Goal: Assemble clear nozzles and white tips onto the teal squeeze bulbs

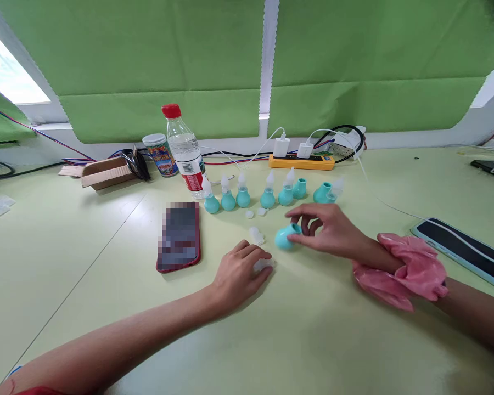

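My right hand (331,227) grips a teal squeeze bulb (284,237) between thumb and fingers, its open neck tilted up to the right. Resting on the table, my left hand (239,274) has thumb and fingers closed on a clear plastic nozzle (263,264). Just beyond it lies another clear plastic piece (256,236); two small clear caps (249,214) sit farther back. Several teal bulbs with clear nozzles (242,196) stand in a row behind the hands. At the row's right are bulbs without nozzles (299,188), and one clear nozzle piece (336,187) leans there.
A red-edged phone (179,236) lies left of the hands, a blue-cased phone (463,249) at right with a white cable across it. Behind stand a water bottle (187,156), a patterned canister (161,155), an open cardboard box (107,173) and a yellow power strip (300,162) with chargers.
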A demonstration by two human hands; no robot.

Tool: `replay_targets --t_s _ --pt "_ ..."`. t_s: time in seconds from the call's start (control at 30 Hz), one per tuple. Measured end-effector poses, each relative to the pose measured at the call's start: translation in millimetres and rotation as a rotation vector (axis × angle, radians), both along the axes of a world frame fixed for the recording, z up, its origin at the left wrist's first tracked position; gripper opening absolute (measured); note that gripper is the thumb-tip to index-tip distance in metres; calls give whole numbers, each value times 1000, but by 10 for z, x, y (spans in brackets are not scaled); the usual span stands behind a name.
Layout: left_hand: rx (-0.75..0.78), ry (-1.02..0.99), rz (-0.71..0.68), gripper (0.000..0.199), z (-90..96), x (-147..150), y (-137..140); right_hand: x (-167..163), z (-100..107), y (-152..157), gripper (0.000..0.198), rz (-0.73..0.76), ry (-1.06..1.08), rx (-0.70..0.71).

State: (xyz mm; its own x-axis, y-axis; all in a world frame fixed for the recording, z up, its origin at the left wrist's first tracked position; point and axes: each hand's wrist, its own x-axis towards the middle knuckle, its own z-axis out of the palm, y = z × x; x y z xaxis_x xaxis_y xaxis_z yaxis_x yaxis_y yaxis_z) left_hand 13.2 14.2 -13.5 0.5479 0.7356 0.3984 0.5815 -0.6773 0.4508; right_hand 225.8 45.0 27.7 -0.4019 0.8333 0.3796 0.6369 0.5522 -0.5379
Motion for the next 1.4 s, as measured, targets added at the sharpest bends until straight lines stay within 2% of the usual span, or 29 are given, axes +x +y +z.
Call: replay_targets --t_s 0.07,0.13,0.2,0.27,0.37,0.57,0.8,0.97,1.07,1.27,1.4 --pt "-8 -25 2 14 5 0 -12 -75 21 -98 23 130 -18 -30" --pt "1 -151 42 17 12 -2 -34 -122 22 -162 21 200 -9 -13" --pt "10 -327 57 18 16 -4 -64 -152 9 -204 20 212 39 -16" --pt "0 -467 1 17 11 -7 -95 -179 -17 -242 21 215 107 -52" --pt "-4 -547 -72 20 -15 -14 -120 -230 -74 -299 33 261 183 -43" --pt "72 -477 -77 28 -45 -20 -95 -277 -165 -342 31 317 153 131" --pt "-93 -419 -128 32 10 -19 -79 -271 -184 -351 30 270 39 306" --pt "-256 -288 -208 52 80 -16 -78 -310 -189 -373 26 283 122 300" --pt "-337 -234 -170 48 92 5 -74 -312 -169 -385 27 243 219 317" --pt "-248 -352 45 33 99 7 -61 -235 15 -358 14 153 351 167" --pt "-192 -315 -1 29 137 -33 -59 -197 57 -315 8 118 326 65"
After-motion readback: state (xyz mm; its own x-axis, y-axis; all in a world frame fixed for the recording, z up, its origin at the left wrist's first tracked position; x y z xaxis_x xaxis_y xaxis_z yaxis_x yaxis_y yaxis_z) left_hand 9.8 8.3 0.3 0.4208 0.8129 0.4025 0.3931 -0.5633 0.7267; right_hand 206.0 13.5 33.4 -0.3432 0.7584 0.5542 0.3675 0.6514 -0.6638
